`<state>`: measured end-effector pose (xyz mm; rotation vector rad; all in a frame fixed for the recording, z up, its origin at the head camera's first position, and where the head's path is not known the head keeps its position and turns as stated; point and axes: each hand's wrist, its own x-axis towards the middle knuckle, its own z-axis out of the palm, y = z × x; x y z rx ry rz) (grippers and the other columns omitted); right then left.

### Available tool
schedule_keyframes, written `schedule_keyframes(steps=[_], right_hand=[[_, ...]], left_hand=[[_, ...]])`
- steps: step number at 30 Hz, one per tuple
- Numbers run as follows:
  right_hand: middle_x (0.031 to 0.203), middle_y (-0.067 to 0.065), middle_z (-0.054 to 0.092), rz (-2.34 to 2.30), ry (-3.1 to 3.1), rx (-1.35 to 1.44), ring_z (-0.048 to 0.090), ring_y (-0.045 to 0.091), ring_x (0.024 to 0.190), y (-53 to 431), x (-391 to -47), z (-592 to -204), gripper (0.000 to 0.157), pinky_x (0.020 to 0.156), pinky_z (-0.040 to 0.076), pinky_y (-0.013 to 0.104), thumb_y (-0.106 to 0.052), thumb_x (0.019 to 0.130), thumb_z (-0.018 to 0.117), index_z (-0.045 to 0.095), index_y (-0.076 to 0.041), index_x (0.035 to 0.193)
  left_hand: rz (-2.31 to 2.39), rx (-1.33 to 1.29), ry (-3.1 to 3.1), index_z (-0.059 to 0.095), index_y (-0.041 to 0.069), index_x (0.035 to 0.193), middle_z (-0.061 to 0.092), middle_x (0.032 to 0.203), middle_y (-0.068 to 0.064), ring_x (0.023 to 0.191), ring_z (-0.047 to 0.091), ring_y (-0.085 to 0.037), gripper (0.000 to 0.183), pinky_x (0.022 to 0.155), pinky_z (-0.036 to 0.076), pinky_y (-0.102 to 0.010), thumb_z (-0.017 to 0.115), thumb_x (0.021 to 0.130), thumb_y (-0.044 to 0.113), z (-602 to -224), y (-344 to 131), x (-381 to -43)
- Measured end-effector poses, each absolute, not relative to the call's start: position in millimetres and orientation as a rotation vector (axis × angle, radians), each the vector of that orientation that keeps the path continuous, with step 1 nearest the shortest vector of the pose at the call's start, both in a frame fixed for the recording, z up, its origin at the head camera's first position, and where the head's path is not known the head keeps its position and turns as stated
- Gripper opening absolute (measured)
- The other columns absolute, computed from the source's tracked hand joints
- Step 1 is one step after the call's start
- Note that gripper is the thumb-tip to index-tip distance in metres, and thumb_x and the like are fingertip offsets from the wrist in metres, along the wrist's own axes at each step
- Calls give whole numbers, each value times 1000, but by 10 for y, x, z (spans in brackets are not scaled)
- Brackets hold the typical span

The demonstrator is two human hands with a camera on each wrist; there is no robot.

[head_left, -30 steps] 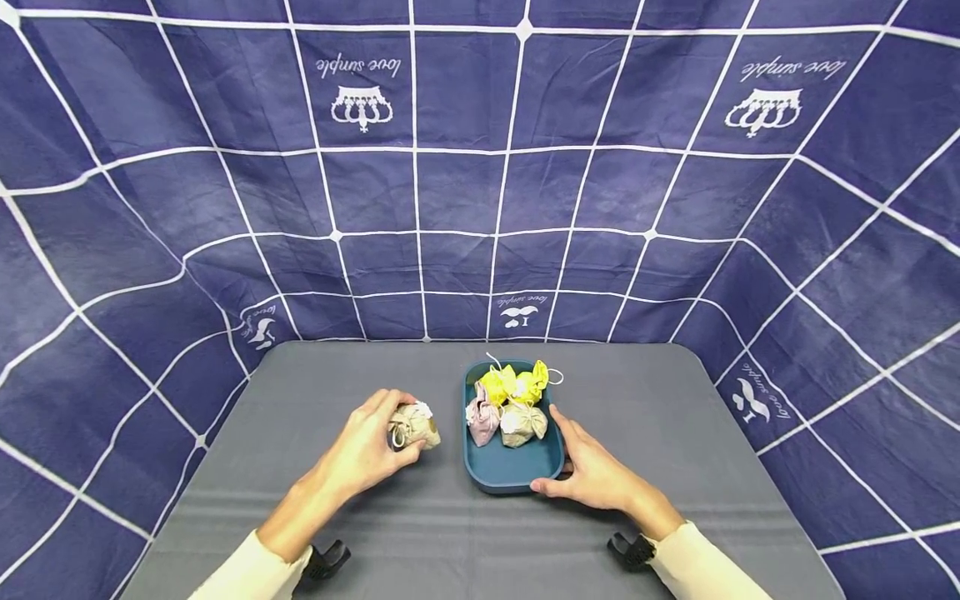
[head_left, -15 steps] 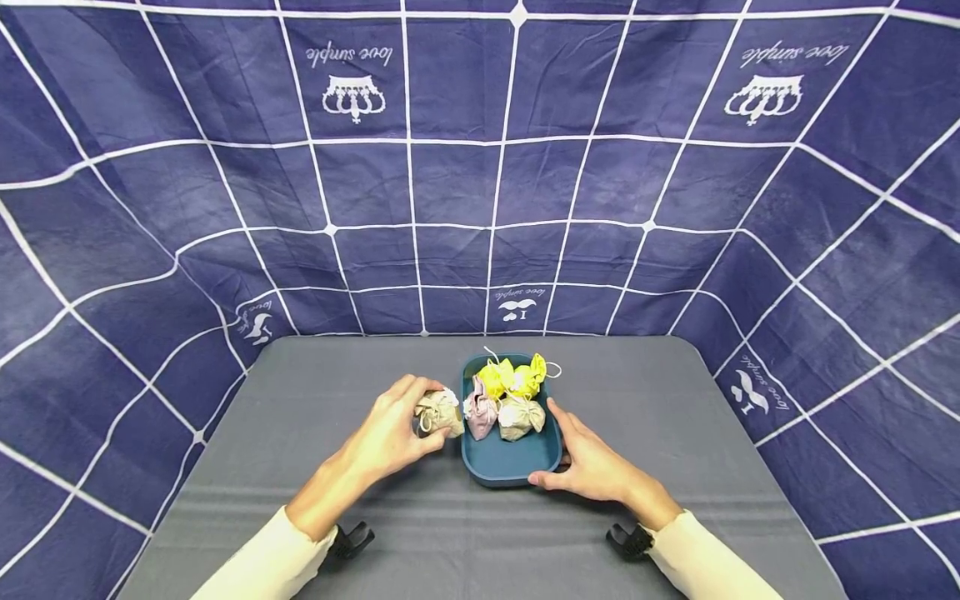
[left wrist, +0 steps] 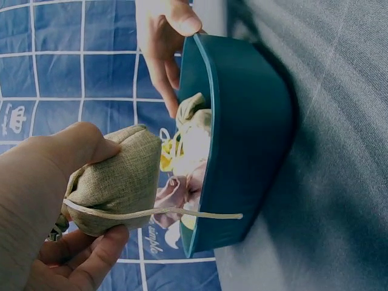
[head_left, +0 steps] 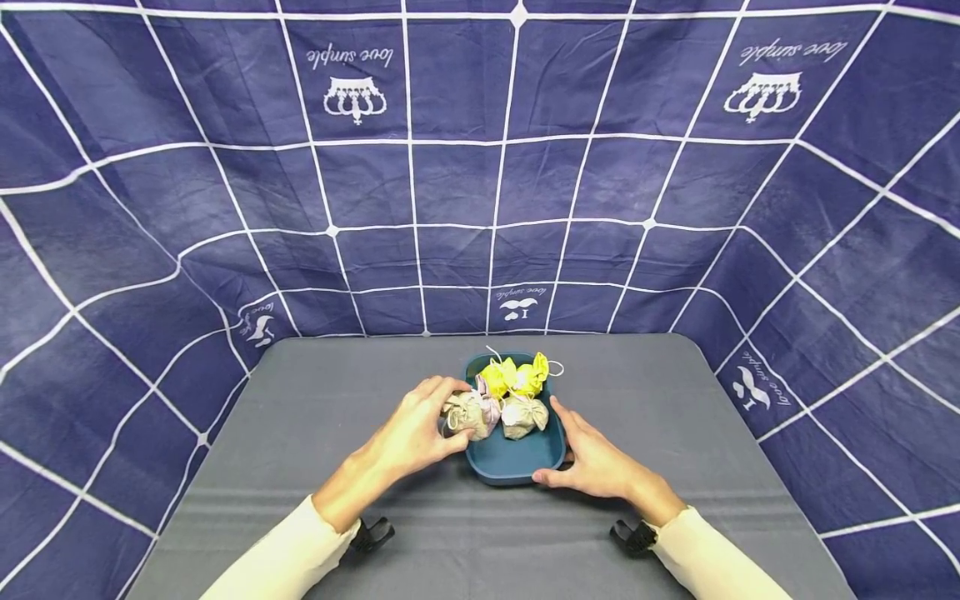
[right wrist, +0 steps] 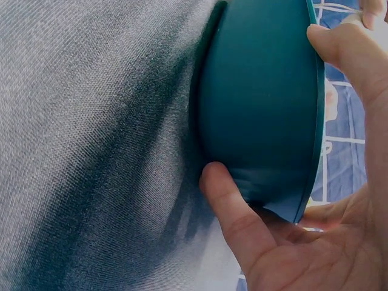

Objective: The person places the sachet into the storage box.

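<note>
My left hand [head_left: 408, 435] pinches a small beige drawstring pouch [head_left: 464, 417] between thumb and fingers, over the left rim of a dark blue box [head_left: 510, 468]. In the left wrist view, a loose cord hangs from this linen-like pouch [left wrist: 121, 176] across the box wall [left wrist: 251, 133]. My right hand [head_left: 597, 468] holds the box at its right side, thumb at the rim and fingers along the wall. Inside lie a pink pouch [head_left: 491, 410], partly covered by the held one, another beige pouch [head_left: 525, 417] and two yellow pouches [head_left: 498, 380] at the far end.
A grey table surface [head_left: 315, 417] lies under everything. Blue cloth with white grid lines [head_left: 450, 192] hangs behind and at both sides. Black straps [head_left: 633, 537] sit at both wrists. The near part of the box shows bare floor.
My left hand has carried the beige pouch rightward, from the table left of the box to over its left rim. My right hand has stayed at the box.
</note>
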<state>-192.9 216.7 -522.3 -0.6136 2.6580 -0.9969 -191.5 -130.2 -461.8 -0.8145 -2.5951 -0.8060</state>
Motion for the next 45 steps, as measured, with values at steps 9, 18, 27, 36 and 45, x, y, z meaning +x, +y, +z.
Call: schedule_keyframes(steps=[9,18,27,36,45], right_hand=[[165,31,53,-1032,2659,-658,79,14,111,2185,-1905,-5205,136,99,66,27,-51,91,99,17,6,183],[166,31,52,-1038,2672,-658,77,19,117,2175,-1900,-5234,136,101,66,29,-53,91,99,18,5,183],[171,30,49,-1018,2673,-633,78,15,116,2168,-1902,-5240,137,102,66,28,-55,91,98,17,4,183],[170,27,51,-1003,2686,-628,77,14,113,2164,-1907,-5246,137,101,65,28,-57,90,98,17,3,184],[171,29,49,-1004,2663,-631,79,12,110,2152,-1926,-5232,137,99,66,29,-56,91,98,16,2,184]], left_hand=[[-838,-857,-2609,71,10,136,82,126,-8,120,78,-29,60,104,67,-49,100,85,21,-4657,-1187,-1916],[-816,-945,-2591,71,8,136,81,128,-9,121,78,-29,61,105,67,-48,101,84,19,-4717,-1125,-1919],[-751,-999,-2588,70,8,135,81,123,-11,116,79,-28,60,102,68,-46,100,84,20,-4718,-1075,-1938],[-731,-1003,-2608,70,9,134,80,122,-9,113,79,-26,60,100,68,-45,100,85,21,-4752,-1060,-1928],[-711,-1003,-2649,68,8,136,79,126,-12,115,80,-29,61,100,69,-47,100,85,21,-4805,-1044,-1907]])
